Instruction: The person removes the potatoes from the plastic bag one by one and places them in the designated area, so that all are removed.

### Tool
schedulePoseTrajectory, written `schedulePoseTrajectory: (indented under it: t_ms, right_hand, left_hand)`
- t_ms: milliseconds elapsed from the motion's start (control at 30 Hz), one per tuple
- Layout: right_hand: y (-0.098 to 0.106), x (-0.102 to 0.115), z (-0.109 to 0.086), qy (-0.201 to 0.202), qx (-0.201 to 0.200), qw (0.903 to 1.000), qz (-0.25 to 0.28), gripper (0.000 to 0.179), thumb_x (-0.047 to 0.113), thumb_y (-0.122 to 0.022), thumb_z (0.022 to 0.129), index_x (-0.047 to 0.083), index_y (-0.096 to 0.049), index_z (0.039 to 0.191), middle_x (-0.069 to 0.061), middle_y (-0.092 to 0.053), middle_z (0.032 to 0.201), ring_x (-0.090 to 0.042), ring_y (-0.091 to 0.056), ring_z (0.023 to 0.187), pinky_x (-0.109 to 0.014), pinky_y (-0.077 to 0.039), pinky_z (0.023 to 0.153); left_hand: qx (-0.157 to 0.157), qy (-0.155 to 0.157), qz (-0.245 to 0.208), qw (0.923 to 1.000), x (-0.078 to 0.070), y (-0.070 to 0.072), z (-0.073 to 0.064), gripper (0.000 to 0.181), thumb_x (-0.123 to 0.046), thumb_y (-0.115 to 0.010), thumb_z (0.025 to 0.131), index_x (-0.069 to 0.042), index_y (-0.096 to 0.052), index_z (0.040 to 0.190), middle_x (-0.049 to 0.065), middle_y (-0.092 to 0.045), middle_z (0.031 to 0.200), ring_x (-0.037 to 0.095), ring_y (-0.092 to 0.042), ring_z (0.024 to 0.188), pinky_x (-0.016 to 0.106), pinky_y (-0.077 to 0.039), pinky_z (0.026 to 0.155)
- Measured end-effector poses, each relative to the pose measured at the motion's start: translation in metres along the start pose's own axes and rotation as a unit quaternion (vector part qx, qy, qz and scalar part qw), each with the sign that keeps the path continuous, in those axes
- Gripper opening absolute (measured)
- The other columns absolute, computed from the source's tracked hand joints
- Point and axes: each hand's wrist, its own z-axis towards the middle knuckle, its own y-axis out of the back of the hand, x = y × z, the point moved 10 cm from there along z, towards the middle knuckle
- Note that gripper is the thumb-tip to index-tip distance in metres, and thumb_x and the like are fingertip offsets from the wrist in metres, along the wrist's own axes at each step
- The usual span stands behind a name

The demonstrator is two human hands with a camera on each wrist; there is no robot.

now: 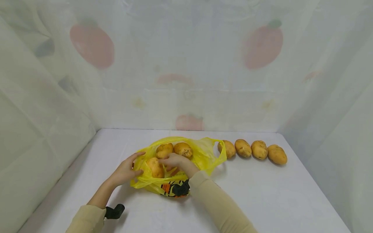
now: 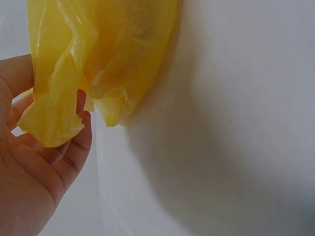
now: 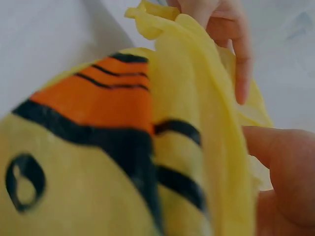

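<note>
A yellow plastic bag (image 1: 204, 152) lies with its mouth spread wide, and three potatoes show inside: one at the back left (image 1: 164, 150), one at the back right (image 1: 183, 149) and one at the front left (image 1: 155, 167). My left hand (image 1: 125, 170) holds the bag's left edge; in the left wrist view its fingers curl round the gathered yellow film (image 2: 54, 118). My right hand (image 1: 177, 161) reaches into the bag from the right, fingertips right at the front-left potato. The bag wall hides part of this hand in the right wrist view, so I cannot tell its grip.
To the right of the bag, several potatoes stand in a row on the white table (image 1: 262, 194); the nearest potato (image 1: 228, 149) is partly overlapped by the bag's handle loop. Pale curtains (image 1: 186, 64) with faded fruit prints enclose the table at the back and sides.
</note>
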Motion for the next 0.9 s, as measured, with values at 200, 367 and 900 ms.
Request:
schedulePoseTrajectory:
  t_ms: [200, 367, 900]
  right_hand:
    - [-0.009, -0.001, 0.003, 0.0, 0.01, 0.9999, 0.004, 0.05, 0.04, -0.057, 0.088, 0.004, -0.054, 0.123, -0.007, -0.056, 0.118, -0.029, -0.058, 0.102, -0.044, -0.053, 0.075]
    - [-0.01, -0.003, 0.005, -0.006, 0.005, 1.0, -0.004, 0.051, 0.042, -0.058, 0.088, 0.006, -0.054, 0.124, -0.007, -0.055, 0.12, -0.028, -0.059, 0.101, -0.044, -0.053, 0.075]
    - [-0.015, -0.002, 0.003, -0.003, -0.004, 0.9999, 0.014, 0.064, 0.04, -0.063, 0.084, 0.001, -0.046, 0.131, -0.013, -0.053, 0.115, -0.031, -0.055, 0.099, -0.045, -0.053, 0.074]
  left_hand:
    - [0.0, -0.001, 0.004, 1.0, 0.001, -0.001, 0.001, 0.068, -0.007, -0.067, 0.079, -0.013, -0.036, 0.14, 0.018, -0.031, 0.146, 0.042, -0.032, 0.129, 0.06, -0.033, 0.098]
    - [-0.002, -0.009, 0.006, 0.9999, 0.001, -0.001, 0.002, 0.068, -0.007, -0.067, 0.079, -0.012, -0.037, 0.139, 0.017, -0.032, 0.145, 0.041, -0.033, 0.129, 0.06, -0.034, 0.098]
    - [0.002, -0.005, 0.003, 1.0, 0.0, -0.003, 0.002, 0.068, -0.009, -0.067, 0.079, -0.013, -0.036, 0.14, 0.017, -0.032, 0.146, 0.041, -0.033, 0.129, 0.06, -0.034, 0.097]
